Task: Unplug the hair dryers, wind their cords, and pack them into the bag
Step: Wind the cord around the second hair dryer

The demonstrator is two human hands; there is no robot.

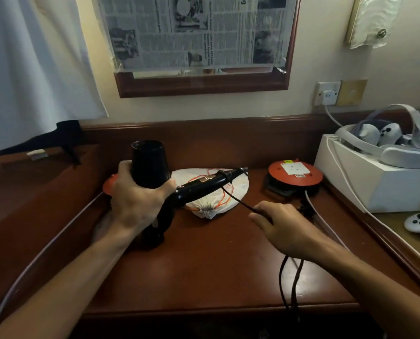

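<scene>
Gripping the barrel of a black hair dryer (155, 172), the left hand (135, 201) curls its fingers round it above the wooden bench (204, 265), handle pointing right. Behind lies a white drawstring bag (218, 192). The right hand (284, 226) pinches the dryer's black cord (238, 201), which loops down past the wrist. Farther right sits an orange extension reel (295, 176), beside a white box (375, 182).

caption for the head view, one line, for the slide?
Left hand grips a black hair dryer while right hand pinches its cord, above a white drawstring bag on the wooden desk.
</scene>
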